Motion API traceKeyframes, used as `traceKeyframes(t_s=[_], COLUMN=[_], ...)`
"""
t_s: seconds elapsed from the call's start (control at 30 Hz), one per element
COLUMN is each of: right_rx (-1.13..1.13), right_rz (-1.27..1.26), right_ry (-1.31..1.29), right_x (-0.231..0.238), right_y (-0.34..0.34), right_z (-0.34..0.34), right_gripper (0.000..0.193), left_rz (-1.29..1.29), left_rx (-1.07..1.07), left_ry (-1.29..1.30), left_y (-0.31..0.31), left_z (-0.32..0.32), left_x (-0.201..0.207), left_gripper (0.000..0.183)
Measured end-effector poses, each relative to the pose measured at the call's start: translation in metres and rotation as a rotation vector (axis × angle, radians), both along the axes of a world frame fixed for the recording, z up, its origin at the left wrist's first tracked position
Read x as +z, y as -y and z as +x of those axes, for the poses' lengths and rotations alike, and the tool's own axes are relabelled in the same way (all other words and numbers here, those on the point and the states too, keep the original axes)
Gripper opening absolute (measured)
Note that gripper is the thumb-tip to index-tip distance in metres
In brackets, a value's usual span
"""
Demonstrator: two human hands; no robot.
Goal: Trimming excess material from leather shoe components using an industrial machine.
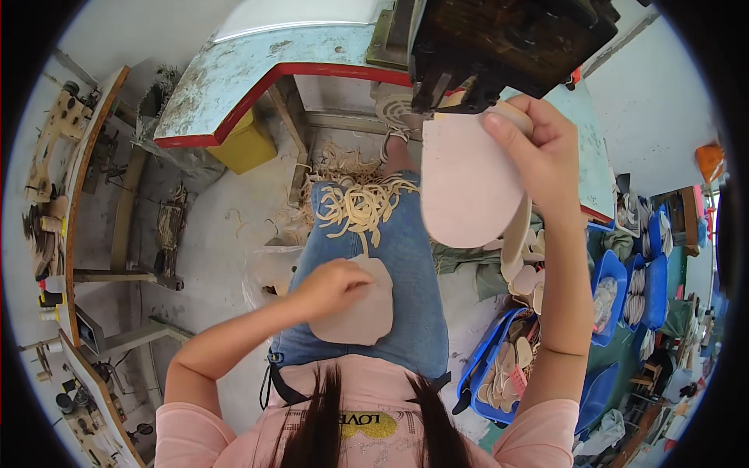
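Observation:
My right hand [538, 152] is raised at the machine, thumb in front, gripping a pale pink rounded insole-shaped piece [468, 179]. The piece's upper edge sits right under the dark machine head [507, 47]. Behind it, the edge of another beige piece [516, 234] shows below my wrist. On my lap lies a flat beige rounded piece [359, 320]. My left hand [339, 285] rests over it with curled fingers; what they pinch, if anything, is hidden. Just beyond, a tangle of cream strips [363, 207] covers my knees.
A worn light-blue worktable [234, 86] with a red edge spans the front. Beneath it are a yellow bin [246, 144] and scattered trimmings [343, 164]. At right stand a blue basket [472, 374] of cut pieces and more blue bins [608, 273]. Sewing machines [58, 140] line the left.

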State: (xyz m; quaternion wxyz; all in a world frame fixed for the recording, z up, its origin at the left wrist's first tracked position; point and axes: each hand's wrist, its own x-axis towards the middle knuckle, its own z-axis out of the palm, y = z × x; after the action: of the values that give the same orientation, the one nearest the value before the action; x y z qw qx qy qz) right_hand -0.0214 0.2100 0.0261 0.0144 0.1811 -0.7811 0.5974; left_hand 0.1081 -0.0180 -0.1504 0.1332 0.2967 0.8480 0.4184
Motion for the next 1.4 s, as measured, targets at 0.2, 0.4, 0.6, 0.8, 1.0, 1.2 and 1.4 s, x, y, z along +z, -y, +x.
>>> traceKeyframes(t_s=[0.2, 0.4, 0.6, 0.8, 1.0, 1.2, 1.4], right_rx=[-0.124, -0.112, 0.144, 0.393, 0.082, 0.061, 0.145], right_rz=[-0.025, -0.017, -0.099, 0.088, -0.033, 0.075, 0.049], right_ry=[-0.112, -0.103, 0.214, 0.502, 0.343, 0.211, -0.028], right_x=[-0.025, -0.046, -0.057, -0.066, -0.024, 0.014, 0.018], right_y=[0.011, 0.025, 0.017, -0.038, -0.072, -0.040, -0.024], right_z=[0.019, 0.026, 0.026, 0.019, -0.004, -0.026, -0.067], right_gripper=[0.015, 0.016, 0.018, 0.022, 0.017, 0.020, 0.015], left_rz=[0.275, 0.625, 0.652, 0.767, 0.955, 0.976, 1.011], left_rx=[0.470, 0.328, 0.300, 0.353, 0.378, 0.511, 0.437], left_ry=[-0.223, 0.394, 0.443, 0.577, 0.628, 0.543, 0.632], left_y=[-0.007, -0.026, -0.010, -0.010, -0.026, -0.017, -0.027], left_z=[-0.040, -0.088, -0.105, -0.093, -0.078, -0.068, -0.054], left_x=[0.051, 0.148, 0.159, 0.153, 0.141, 0.128, 0.122], left_gripper=[0.020, 0.021, 0.022, 0.020, 0.020, 0.019, 0.021])
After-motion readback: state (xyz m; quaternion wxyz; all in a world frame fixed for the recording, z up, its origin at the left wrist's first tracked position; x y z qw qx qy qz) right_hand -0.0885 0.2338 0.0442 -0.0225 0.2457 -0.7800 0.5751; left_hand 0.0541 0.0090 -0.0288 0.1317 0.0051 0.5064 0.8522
